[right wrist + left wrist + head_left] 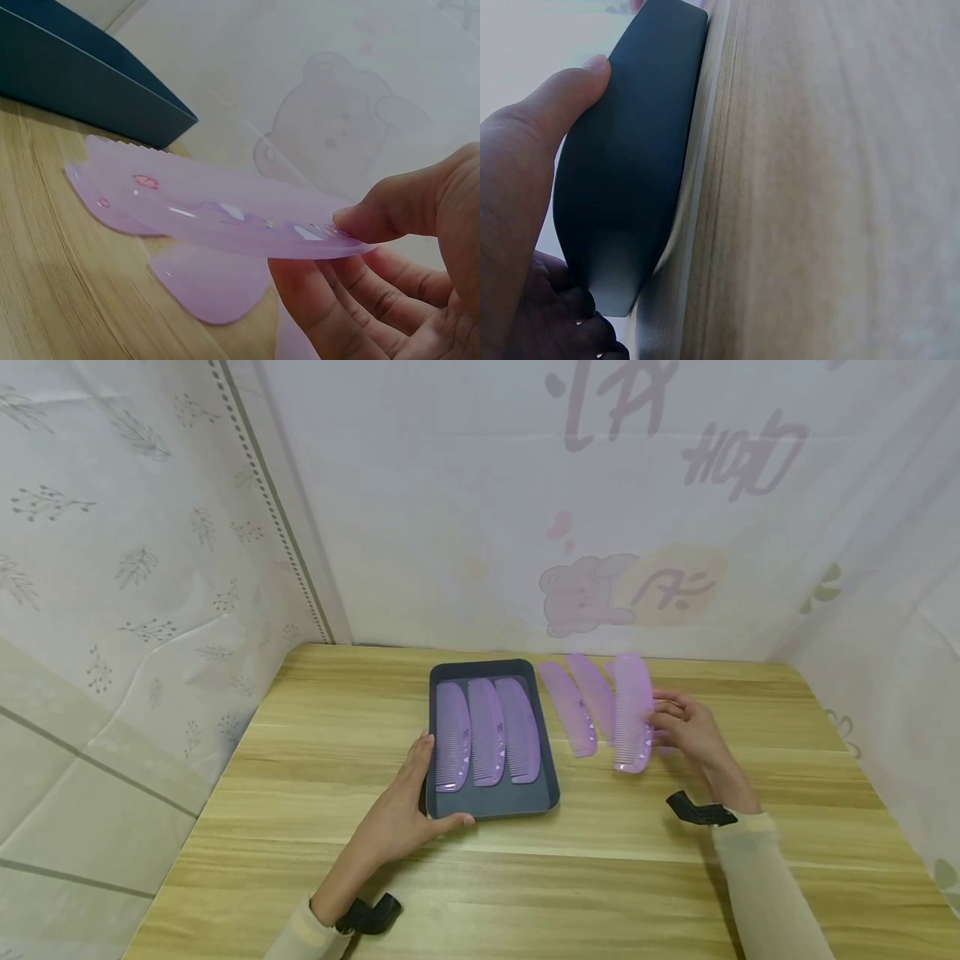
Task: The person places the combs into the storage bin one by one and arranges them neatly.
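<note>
Comb (pixel 634 714) pinched in my right grip (pixel 690 733), three o'clock from the tray (pixel 495 802); three combs (pixel 487 731) lie inside. My left grip (pixel 401 814), fingers extended, touches the tray at eight.

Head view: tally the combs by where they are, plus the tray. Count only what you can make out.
Combs inside: 3
Comb in right hand: 1
Loose combs on table, some partly hidden: 3 visible
Tray: 1
Total visible: 8

On my feed, the combs (pixel 634 714) look glossy, translucent plastic; the tray (pixel 495 803) smooth, matt plastic; the table (pixel 585 893) wood-grained; the backdrop (pixel 442 527) creased cloth.
</note>
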Demonstrator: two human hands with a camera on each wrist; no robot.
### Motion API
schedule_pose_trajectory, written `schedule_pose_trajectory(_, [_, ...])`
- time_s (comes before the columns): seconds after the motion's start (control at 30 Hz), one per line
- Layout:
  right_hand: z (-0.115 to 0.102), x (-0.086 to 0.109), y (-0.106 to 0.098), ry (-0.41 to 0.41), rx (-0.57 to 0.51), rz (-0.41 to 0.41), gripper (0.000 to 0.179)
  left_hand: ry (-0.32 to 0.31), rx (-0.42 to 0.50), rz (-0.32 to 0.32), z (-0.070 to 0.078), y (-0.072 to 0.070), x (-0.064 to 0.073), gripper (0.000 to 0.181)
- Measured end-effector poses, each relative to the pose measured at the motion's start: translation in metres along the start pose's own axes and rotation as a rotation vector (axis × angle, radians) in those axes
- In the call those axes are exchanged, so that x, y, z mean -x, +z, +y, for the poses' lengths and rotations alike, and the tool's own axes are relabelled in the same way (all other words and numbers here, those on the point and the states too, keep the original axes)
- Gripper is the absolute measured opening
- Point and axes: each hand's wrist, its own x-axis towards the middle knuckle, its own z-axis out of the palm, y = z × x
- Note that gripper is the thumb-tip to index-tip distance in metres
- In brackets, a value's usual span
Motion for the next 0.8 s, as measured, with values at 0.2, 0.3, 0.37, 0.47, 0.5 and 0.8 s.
schedule_pose_trajectory(0.2, [-0.002,0.001,0.008,-0.017,0.001,-0.013,0.046,0.002,0.008,0.005,0.0,0.0,0.0,0.136])
schedule_pose_trajectory(0.3, [-0.006,0.002,0.013,-0.021,-0.005,-0.019,0.056,0.002,0.012,0.004,0.0,0.0,0.001,0.136])
schedule_pose_trajectory(0.37, [-0.007,0.002,0.016,-0.026,-0.009,-0.024,0.06,0.001,0.015,0.002,0.0,0.0,0.001,0.136])
schedule_pose_trajectory(0.47, [-0.009,0.002,0.021,-0.034,-0.012,-0.031,0.061,-0.002,0.018,0.002,0.0,-0.001,0.001,0.135])
schedule_pose_trajectory(0.5, [-0.009,0.002,0.022,-0.035,-0.007,-0.034,0.06,-0.002,0.017,0.002,0.0,-0.001,0.001,0.135])
schedule_pose_trajectory(0.8, [-0.013,0.001,0.036,-0.048,0.021,-0.062,0.053,-0.009,0.025,-0.002,0.0,0.0,0.001,0.136])
